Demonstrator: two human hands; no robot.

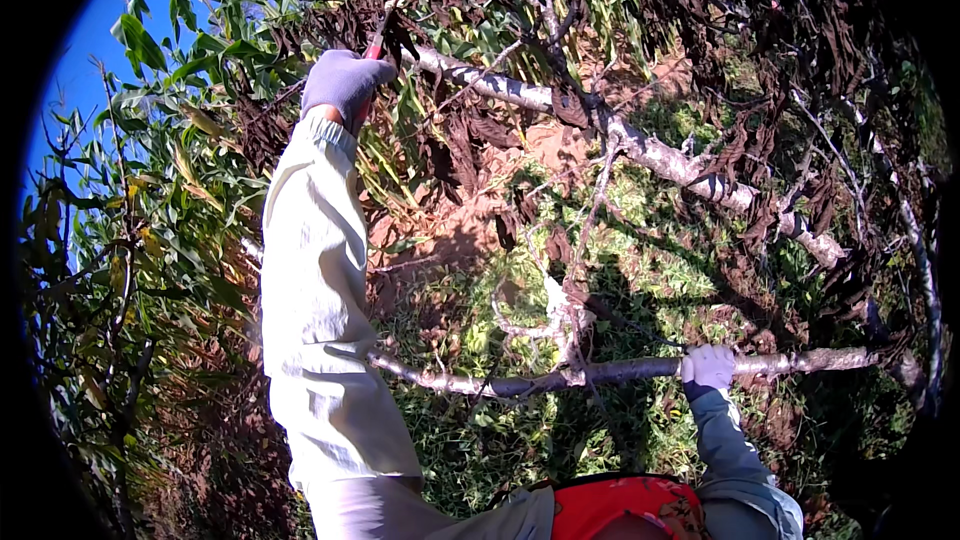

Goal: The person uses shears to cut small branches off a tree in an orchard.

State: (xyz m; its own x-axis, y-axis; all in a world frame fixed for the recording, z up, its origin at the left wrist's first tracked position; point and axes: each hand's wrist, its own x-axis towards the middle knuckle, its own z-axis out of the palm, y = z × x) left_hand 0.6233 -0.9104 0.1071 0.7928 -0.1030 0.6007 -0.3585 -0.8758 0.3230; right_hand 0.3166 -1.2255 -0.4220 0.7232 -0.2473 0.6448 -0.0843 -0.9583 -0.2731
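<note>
My left hand [346,82], in a lavender knit glove, is raised at the upper left and closed around a red-handled tool [374,46]. The narrow end of the tool points up among dark withered leaves; its exact kind is hard to tell. Low at the right, my right hand [709,367], also gloved, grips a bare branch [637,369] that runs crosswise in front of me. Between the hands, a thicker pale-barked limb [682,163] slants down to the right, with side twigs and shrivelled brown leaves [480,127] hanging from it.
Green corn plants [202,67] stand along the left and top. Low weeds [480,450] and reddish soil [457,229] cover the ground. More dry branches [911,232] and dead leaves crowd the right side. A bare twig cluster [559,311] rises above the lower branch.
</note>
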